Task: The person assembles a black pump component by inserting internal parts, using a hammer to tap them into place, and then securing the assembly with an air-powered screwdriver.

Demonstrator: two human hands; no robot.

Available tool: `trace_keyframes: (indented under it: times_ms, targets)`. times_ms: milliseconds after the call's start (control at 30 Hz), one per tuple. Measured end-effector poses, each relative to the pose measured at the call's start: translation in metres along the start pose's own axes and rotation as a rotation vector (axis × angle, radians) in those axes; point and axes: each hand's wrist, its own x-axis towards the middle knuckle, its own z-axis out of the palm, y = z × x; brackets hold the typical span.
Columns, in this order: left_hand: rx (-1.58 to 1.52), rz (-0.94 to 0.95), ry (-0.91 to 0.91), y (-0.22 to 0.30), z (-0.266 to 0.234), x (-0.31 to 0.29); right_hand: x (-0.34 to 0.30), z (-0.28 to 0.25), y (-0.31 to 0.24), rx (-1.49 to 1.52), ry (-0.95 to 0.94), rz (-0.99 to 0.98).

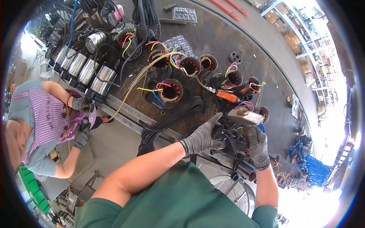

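My left hand [205, 136], in a grey knit glove, grips the near side of a black motor part [229, 142] at the bench's front edge, one digit stretched out along it. My right hand [257, 147], gloved alike, is closed around the blue handle of a hammer [245, 116]. Its broad, worn metal head is slightly blurred and hangs above the black part, hiding some of it. An orange-handled air tool [227, 95] lies just beyond the hammer, joined to a tan hose [131, 86]. Around it stand open motor housings [171, 91] with coloured wires sticking out.
A coil of black cable [175, 116] lies left of my hands. Silver motors [100, 79] line the bench's left end. A co-worker [42, 117] in a checked apron works at the left. Blue wires [313, 165] hang at the right; a fan [232, 190] stands below.
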Motion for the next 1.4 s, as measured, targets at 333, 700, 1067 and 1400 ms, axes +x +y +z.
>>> trace_keyframes:
  times_ms: [333, 700, 1067, 1400]
  targets:
    - [-0.150, 0.030, -0.102, 0.002, -0.003, 0.007, -0.032, -0.028, 0.033, -0.225, 0.088, -0.086]
    - [-0.140, 0.009, -0.073, -0.003, -0.004, 0.004, -0.129, 0.005, 0.065, -0.445, 0.009, -0.486]
    - [-0.153, 0.019, -0.072, 0.000, -0.002, 0.001, -0.124, 0.015, 0.042, -0.497, -0.082, -0.524]
    - [-0.176, 0.037, -0.067, -0.007, -0.006, 0.005, -0.115, 0.027, 0.007, -0.472, -0.074, -0.450]
